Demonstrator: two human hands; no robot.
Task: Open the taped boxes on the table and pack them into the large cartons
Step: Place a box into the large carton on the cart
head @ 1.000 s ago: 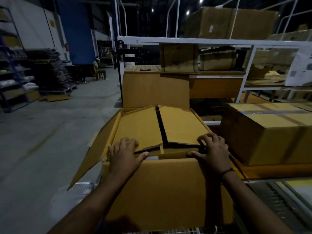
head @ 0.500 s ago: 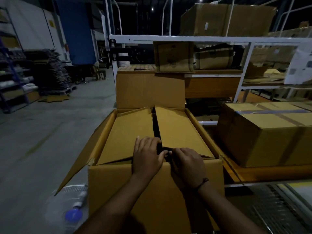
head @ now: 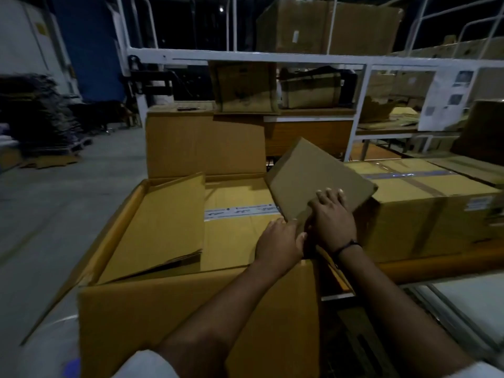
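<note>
We lift the right flap of the large carton

Our right hand [head: 334, 222] presses flat on the raised right flap [head: 313, 181], our left hand [head: 281, 242] grips its near edge; inside the large carton [head: 174, 309] a taped box [head: 240, 230] shows, half hidden under the left flap [head: 163, 225].

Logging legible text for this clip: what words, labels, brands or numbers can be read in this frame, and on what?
None can be read.
White tape strip on the box inside the open carton: dark print, blurred.
Label on the taped box to the right: too small.
White paper sheet on the rack: pictures and print, illegible.
Sticker on the top-shelf box: illegible.
</note>
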